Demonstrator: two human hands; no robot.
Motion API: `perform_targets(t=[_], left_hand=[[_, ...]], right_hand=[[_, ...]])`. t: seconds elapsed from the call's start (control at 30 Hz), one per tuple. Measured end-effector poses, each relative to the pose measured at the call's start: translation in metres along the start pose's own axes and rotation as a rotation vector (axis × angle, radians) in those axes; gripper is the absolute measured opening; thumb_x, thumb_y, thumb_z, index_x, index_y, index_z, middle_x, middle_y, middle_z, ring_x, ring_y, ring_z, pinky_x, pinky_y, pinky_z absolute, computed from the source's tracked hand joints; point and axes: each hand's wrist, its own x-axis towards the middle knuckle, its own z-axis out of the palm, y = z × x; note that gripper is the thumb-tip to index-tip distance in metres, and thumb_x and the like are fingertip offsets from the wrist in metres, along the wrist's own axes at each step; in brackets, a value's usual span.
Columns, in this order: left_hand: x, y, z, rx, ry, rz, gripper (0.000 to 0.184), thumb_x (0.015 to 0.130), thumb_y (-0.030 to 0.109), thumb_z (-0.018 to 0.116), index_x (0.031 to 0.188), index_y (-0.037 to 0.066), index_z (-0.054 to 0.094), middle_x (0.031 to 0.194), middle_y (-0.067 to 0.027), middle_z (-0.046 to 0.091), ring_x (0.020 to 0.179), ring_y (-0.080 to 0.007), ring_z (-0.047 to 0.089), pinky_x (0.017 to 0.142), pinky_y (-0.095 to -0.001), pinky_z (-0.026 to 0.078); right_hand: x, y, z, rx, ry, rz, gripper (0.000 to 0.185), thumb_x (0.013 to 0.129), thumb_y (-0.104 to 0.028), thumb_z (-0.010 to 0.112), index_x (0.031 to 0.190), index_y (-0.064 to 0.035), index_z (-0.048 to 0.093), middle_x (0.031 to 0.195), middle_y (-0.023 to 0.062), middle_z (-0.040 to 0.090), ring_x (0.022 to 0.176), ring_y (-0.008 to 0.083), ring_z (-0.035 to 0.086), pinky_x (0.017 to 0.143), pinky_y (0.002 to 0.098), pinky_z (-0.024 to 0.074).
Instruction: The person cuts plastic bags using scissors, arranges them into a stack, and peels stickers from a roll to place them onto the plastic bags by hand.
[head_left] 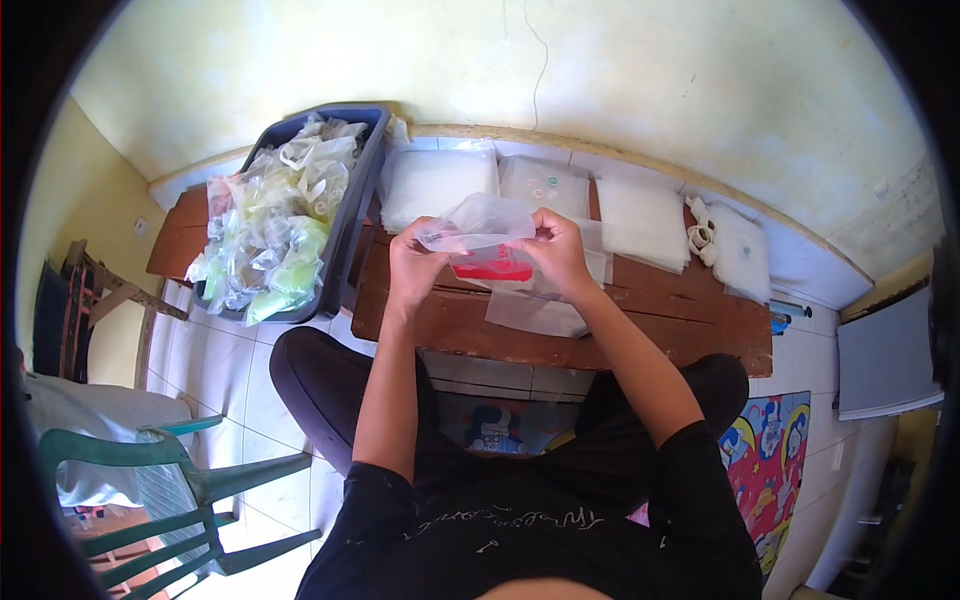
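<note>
Above a low brown wooden table, a clear plastic bag (pixel 478 222) is stretched between both hands, its mouth toward me. My left hand (pixel 415 258) pinches the bag's left edge. At its right edge, my right hand (pixel 556 250) is closed on the plastic between thumb and fingers. Red print (pixel 495 268) shows just below the bag; whether it belongs to the held bag or a sheet beneath, I cannot tell. Flat translucent bags (pixel 538 312) lie on the table under my hands.
Stacks of clear bags (pixel 440 183) line the table's wall side. A dark tub (pixel 372 150) heaped with crumpled bags stands at the left. White rolls (pixel 700 232) lie between stacks at the right. A green chair (pixel 125 450) stands lower left.
</note>
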Motion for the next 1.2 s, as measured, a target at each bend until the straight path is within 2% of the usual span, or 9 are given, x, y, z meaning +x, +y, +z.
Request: perform_targets(t=[0.13,0.3,0.43,0.53,0.6,0.67,0.9,1.13,1.2], left_hand=[[0.007,0.005,0.015,-0.062,0.030,-0.035,0.020,0.075,0.000,0.078,0.093,0.001,0.068,0.085,0.0003,0.067,0.076,-0.0046,0.056,0.073,-0.0212,0.046],[0.035,0.010,0.032,0.243,0.049,-0.025,0.016,0.075,0.004,0.080,0.085,0.002,0.067,0.074,0.0030,0.063,0.063,-0.0023,0.042,0.057,-0.0220,0.037],[0.064,0.014,0.053,0.183,0.027,-0.022,0.019,0.075,0.009,0.081,0.080,0.003,0.064,0.069,0.0035,0.058,0.059,-0.0022,0.042,0.053,-0.0217,0.036],[0.072,0.028,0.062,-0.008,-0.160,0.027,0.019,0.075,0.006,0.081,0.082,0.003,0.064,0.068,0.0030,0.058,0.060,-0.0021,0.047,0.052,-0.0201,0.037],[0.072,0.042,0.057,0.012,-0.256,-0.004,0.016,0.078,0.009,0.079,0.084,0.004,0.065,0.068,0.0023,0.060,0.060,-0.0038,0.052,0.051,-0.0200,0.039],[0.065,0.057,0.049,0.104,-0.442,-0.330,0.016,0.082,0.016,0.076,0.084,0.005,0.065,0.069,0.0012,0.062,0.058,-0.0057,0.054,0.050,-0.0212,0.040],[0.032,0.035,0.030,0.094,-0.582,-0.543,0.019,0.084,0.023,0.073,0.086,0.005,0.066,0.070,-0.0001,0.063,0.056,-0.0059,0.053,0.049,-0.0208,0.041],[0.040,0.019,0.037,0.030,-0.407,-0.416,0.017,0.086,0.019,0.072,0.090,0.004,0.065,0.074,-0.0005,0.065,0.060,-0.0061,0.057,0.054,-0.0208,0.045],[0.051,0.017,0.045,-0.015,-0.289,-0.243,0.015,0.086,0.014,0.072,0.090,0.003,0.064,0.075,-0.0021,0.065,0.061,-0.0076,0.057,0.058,-0.0225,0.046]], right_hand=[[-0.004,-0.006,-0.019,-0.065,0.062,-0.030,0.018,0.074,0.001,0.077,0.080,-0.0021,0.061,0.077,0.0019,0.066,0.070,0.0064,0.059,0.068,0.0231,0.0483],[0.005,-0.024,-0.047,-0.607,0.205,-0.152,0.018,0.073,-0.008,0.079,0.084,-0.0012,0.067,0.076,0.0046,0.067,0.060,0.0087,0.055,0.056,0.0265,0.0445],[0.023,-0.032,-0.062,-0.509,0.283,-0.110,0.015,0.075,-0.006,0.076,0.086,0.0009,0.067,0.075,0.0062,0.067,0.057,0.0093,0.055,0.054,0.0269,0.0455],[0.024,-0.050,-0.069,-0.503,0.175,-0.076,0.013,0.078,-0.005,0.073,0.087,0.0018,0.067,0.076,0.0061,0.067,0.056,0.0090,0.056,0.054,0.0257,0.0462],[0.017,-0.066,-0.070,-0.321,-0.120,0.247,0.011,0.081,-0.006,0.071,0.087,0.0013,0.065,0.075,0.0050,0.066,0.058,0.0091,0.057,0.053,0.0246,0.0464],[0.010,-0.067,-0.074,-0.297,-0.203,0.306,0.011,0.082,-0.007,0.071,0.086,0.0005,0.064,0.074,0.0043,0.065,0.058,0.0093,0.057,0.052,0.0245,0.0461],[-0.011,-0.050,-0.078,-0.237,-0.451,0.426,0.014,0.083,-0.009,0.071,0.086,-0.0003,0.061,0.072,0.0045,0.062,0.058,0.0096,0.057,0.050,0.0239,0.0452],[-0.014,-0.054,-0.079,-0.258,-0.174,0.340,0.012,0.084,-0.007,0.069,0.088,0.0009,0.061,0.073,0.0056,0.063,0.057,0.0104,0.059,0.050,0.0243,0.0480],[-0.007,-0.055,-0.084,-0.340,-0.007,0.126,0.010,0.085,-0.005,0.067,0.089,0.0016,0.061,0.075,0.0064,0.064,0.059,0.0108,0.061,0.052,0.0251,0.0507]])
